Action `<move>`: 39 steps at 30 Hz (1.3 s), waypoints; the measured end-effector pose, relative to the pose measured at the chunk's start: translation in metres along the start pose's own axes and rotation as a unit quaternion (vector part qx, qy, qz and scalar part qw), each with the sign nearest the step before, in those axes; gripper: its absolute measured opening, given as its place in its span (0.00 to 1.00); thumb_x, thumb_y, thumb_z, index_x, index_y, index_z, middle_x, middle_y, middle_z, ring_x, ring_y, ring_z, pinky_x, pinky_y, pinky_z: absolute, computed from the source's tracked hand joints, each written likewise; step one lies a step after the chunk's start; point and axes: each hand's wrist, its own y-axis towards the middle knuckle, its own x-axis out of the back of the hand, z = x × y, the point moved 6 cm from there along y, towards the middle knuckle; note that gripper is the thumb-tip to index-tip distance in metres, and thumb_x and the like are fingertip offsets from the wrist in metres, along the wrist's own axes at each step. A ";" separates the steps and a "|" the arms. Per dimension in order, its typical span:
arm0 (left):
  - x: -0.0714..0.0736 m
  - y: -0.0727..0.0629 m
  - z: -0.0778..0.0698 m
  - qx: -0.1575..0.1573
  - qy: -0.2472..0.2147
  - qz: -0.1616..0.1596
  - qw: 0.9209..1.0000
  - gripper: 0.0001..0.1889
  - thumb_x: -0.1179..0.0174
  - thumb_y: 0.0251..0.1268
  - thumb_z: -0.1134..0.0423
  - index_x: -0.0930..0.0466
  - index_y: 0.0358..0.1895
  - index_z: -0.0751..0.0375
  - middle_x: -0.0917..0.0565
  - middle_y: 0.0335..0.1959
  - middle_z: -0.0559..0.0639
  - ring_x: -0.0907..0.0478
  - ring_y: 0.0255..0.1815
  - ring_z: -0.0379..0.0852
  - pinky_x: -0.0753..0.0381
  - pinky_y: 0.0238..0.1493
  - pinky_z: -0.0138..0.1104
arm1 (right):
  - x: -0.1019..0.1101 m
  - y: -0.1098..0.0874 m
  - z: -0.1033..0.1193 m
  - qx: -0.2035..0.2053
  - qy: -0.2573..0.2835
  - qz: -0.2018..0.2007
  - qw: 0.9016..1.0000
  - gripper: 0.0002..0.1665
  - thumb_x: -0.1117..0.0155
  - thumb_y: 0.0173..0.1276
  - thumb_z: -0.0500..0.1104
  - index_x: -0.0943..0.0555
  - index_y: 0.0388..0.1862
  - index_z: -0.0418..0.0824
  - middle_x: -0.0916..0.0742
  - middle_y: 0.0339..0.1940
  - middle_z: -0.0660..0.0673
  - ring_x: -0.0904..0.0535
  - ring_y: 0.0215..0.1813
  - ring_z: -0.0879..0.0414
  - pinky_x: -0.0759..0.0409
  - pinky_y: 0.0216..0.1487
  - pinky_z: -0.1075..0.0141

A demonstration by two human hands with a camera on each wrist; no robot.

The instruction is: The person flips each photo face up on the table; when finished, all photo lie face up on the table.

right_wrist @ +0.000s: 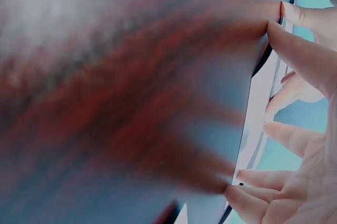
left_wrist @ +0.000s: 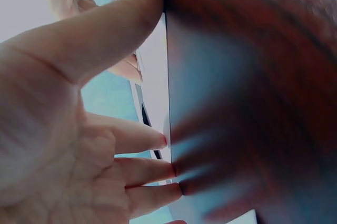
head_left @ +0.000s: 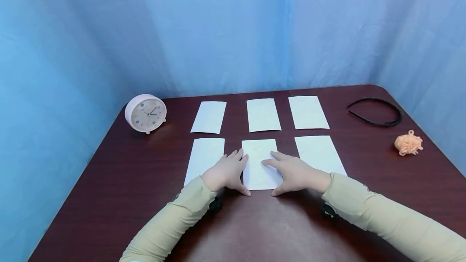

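A white sheet of card [head_left: 256,175] lies flat on the table in the middle of the near row, between both hands. My left hand [head_left: 229,171] is at its left edge, fingers spread and fairly straight, thumb by the near left corner. On the opposite side, the right hand [head_left: 295,172] has its thumb near the other front corner and its fingertips over the card's right part. In the left wrist view the left fingertips are down along the white edge [left_wrist: 157,87]. The right wrist view has the right fingertips low beside the card [right_wrist: 250,124].
White cards flank the middle one at left [head_left: 204,157] and right [head_left: 320,155]. Three more form a back row, including one card [head_left: 263,114]. A round white clock [head_left: 148,115] stands back left. At right lie a black headband [head_left: 392,123] and a peach lumpy object [head_left: 408,144]. Blue curtains [head_left: 218,31] enclose the table.
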 end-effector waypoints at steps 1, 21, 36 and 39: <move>0.000 0.000 0.000 -0.001 0.002 -0.003 1.000 0.58 0.31 0.42 0.34 0.46 0.73 0.62 0.47 0.75 0.60 0.48 0.75 0.55 0.42 0.71 0.49 | 0.000 0.000 0.000 -0.001 0.000 0.000 1.000 0.48 0.22 0.43 0.56 0.27 0.63 0.40 0.30 0.66 0.28 0.30 0.64 0.35 0.27 0.59 0.46; 0.002 0.000 0.000 -0.024 0.013 -0.046 0.999 0.58 0.33 0.42 0.32 0.44 0.71 0.68 0.39 0.71 0.64 0.39 0.71 0.58 0.36 0.69 0.45 | 0.000 -0.002 0.005 0.025 0.039 -0.033 0.998 0.47 0.21 0.41 0.53 0.27 0.62 0.40 0.31 0.66 0.27 0.25 0.59 0.35 0.24 0.54 0.47; 0.002 -0.004 -0.007 -0.048 0.023 -0.043 0.998 0.50 0.36 0.48 0.34 0.38 0.70 0.64 0.39 0.70 0.70 0.41 0.71 0.63 0.39 0.70 0.45 | 0.003 0.003 0.010 -0.002 0.009 -0.044 0.999 0.40 0.23 0.44 0.53 0.23 0.56 0.39 0.24 0.60 0.29 0.22 0.54 0.36 0.22 0.52 0.48; 0.002 -0.005 -0.006 -0.049 0.016 -0.044 0.998 0.50 0.36 0.48 0.33 0.38 0.70 0.63 0.40 0.70 0.70 0.42 0.71 0.63 0.39 0.71 0.45 | 0.002 0.003 0.012 0.005 -0.003 -0.038 0.999 0.36 0.25 0.46 0.52 0.21 0.54 0.38 0.21 0.58 0.30 0.21 0.53 0.37 0.22 0.52 0.47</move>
